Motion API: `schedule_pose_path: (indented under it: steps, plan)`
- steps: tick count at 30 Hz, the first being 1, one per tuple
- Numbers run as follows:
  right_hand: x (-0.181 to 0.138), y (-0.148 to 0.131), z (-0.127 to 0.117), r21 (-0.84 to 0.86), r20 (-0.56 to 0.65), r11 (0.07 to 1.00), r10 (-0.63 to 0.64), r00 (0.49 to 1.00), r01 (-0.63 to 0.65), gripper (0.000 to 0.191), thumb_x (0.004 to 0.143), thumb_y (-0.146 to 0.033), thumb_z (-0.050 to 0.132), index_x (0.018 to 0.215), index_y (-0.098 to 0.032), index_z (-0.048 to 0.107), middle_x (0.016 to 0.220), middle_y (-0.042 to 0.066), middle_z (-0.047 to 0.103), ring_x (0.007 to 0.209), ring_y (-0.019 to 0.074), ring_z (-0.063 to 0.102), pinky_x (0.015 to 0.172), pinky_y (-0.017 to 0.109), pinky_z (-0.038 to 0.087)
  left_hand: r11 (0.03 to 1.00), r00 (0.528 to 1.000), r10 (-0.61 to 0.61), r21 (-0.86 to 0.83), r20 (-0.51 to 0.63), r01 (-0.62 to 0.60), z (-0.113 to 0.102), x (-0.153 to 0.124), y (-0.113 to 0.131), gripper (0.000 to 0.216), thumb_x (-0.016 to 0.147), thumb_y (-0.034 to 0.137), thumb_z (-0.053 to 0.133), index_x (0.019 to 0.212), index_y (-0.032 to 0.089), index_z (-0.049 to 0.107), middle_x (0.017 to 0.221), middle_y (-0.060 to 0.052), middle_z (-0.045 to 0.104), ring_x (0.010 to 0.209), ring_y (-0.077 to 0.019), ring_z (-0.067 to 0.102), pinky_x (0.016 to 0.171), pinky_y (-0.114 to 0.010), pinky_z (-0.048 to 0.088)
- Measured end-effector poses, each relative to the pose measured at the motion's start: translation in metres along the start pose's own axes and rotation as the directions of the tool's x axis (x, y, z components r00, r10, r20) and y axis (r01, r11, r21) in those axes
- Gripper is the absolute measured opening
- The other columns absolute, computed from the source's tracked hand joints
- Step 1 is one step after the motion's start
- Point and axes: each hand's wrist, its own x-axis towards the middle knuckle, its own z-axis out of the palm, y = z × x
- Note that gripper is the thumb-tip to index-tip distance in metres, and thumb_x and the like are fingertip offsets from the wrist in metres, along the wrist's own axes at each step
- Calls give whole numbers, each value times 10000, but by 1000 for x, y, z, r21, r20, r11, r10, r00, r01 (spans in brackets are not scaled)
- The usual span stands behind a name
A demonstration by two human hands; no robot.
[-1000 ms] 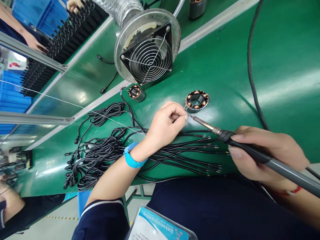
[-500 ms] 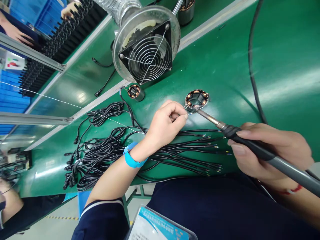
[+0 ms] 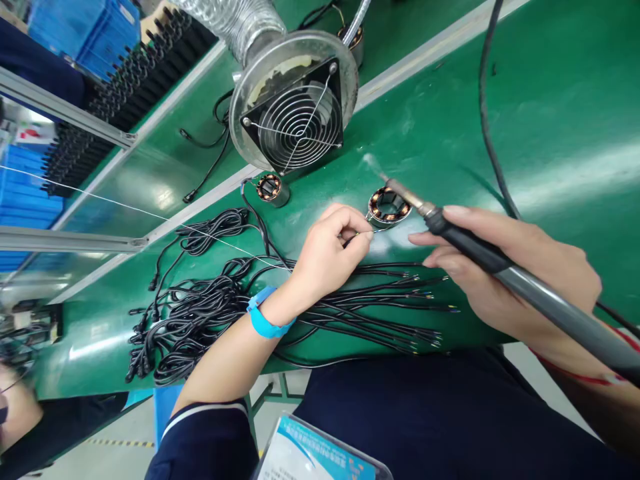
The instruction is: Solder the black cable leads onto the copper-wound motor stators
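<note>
While our view runs from the left edge, we first meet the black racks on the far belt and the thin solder wire stretched in from that side, fed toward our work so it stays taut and out of the way. Next comes the bundle of black cable leads, fanned on the green worktop with their stripped ends pointing right, within reach. Our left hand, with a blue wrist strap, has its fingers pinched narrowly on the end of the solder wire, holding it at the near rim of the stator, which lies flat on the worktop just beside those fingertips. A second, smaller stator sits near the fume extractor fan, which faces the joint, likely to draw smoke away. Our right hand is wrapped closed round the soldering iron like a pen; its tip is raised above the stator's far side, a wisp of smoke beside it. A dark cable trails across the worktop at the right.
</note>
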Motion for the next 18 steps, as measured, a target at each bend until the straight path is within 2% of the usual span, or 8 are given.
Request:
schedule_pose_path:
  steps: [4,8,13,18]
  plan:
    - [24,1,-2,31,95,998,-49,994,47,295,1030,-255,549,1322,-231,583,1109,-1,757,976,139,735,857,230,588,1000,1000,-10,18,8,10,-1,0,2,123,819,77,606,738,171,608,816,-9,628,747,-107,542,658,-232,428]
    - [46,11,4,12,238,995,-103,966,103,368,977,-253,530,1344,-230,532,1096,23,729,996,209,710,836,331,578,1000,1000,-4,16,0,4,-1,0,2,119,821,79,607,744,169,609,828,-8,627,750,-103,549,659,-227,435]
    - [51,29,21,-31,258,980,-182,949,196,372,943,-202,493,1313,-235,515,988,38,710,849,247,649,729,402,516,998,999,40,56,-7,-39,-3,0,1,123,833,65,597,768,168,611,843,-10,629,756,-100,558,651,-216,446]
    - [46,38,28,28,213,988,-156,964,154,341,973,-233,503,1314,-226,509,1003,45,715,898,249,654,827,426,513,966,981,193,177,-2,-189,0,0,-2,88,885,98,615,837,172,618,927,-31,640,851,-122,600,715,-240,497]
